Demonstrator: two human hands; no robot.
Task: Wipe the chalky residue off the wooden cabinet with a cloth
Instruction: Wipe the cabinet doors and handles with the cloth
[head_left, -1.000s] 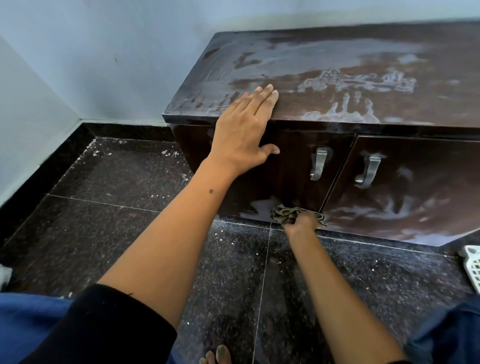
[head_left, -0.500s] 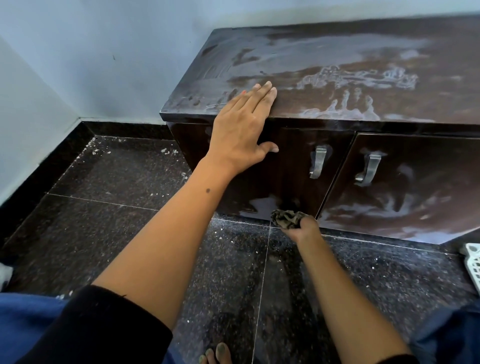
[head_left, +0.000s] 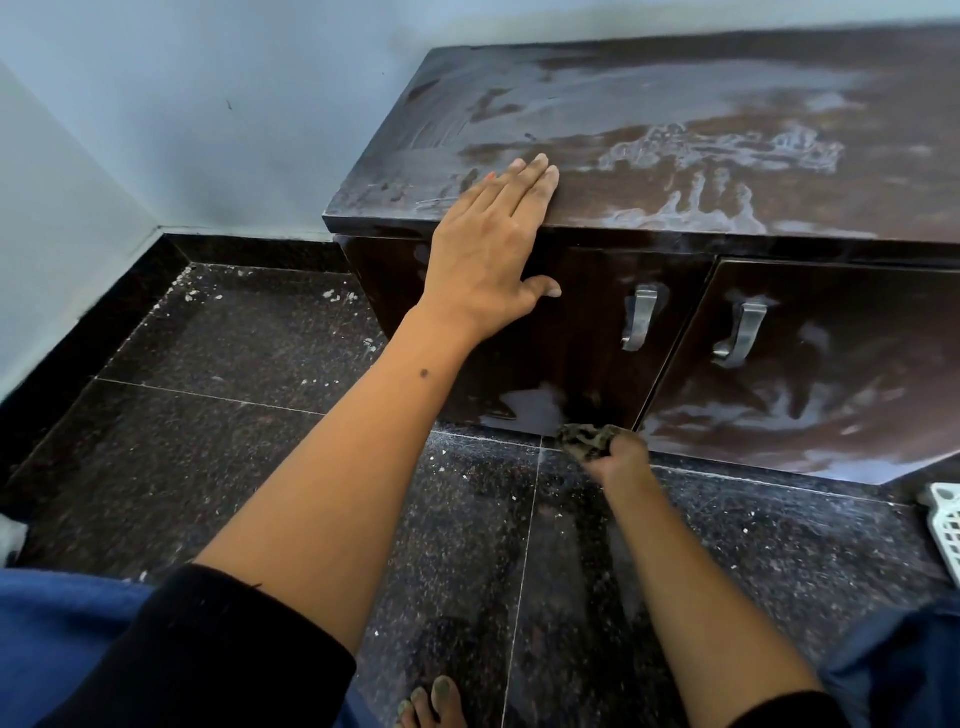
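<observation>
A low dark wooden cabinet (head_left: 675, 202) with two doors and metal handles stands against the wall. Whitish chalky residue streaks its top (head_left: 701, 145), the right door (head_left: 810, 410) and a patch at the bottom of the left door (head_left: 530, 408). My left hand (head_left: 488, 254) lies flat over the front edge of the top, fingers together and holding nothing. My right hand (head_left: 621, 460) is closed on a crumpled dark cloth (head_left: 584, 439), pressed at the bottom edge of the left door, just right of the residue patch.
Dark speckled floor tiles (head_left: 260, 353) carry white crumbs near the wall corner. A white plastic basket (head_left: 948, 525) sits at the right edge. My bare toes (head_left: 431, 701) show at the bottom, with blue trouser knees on both sides.
My right hand with the cloth has slid a little leftward along the bottom of the left door. My left hand stays resting on the cabinet top.
</observation>
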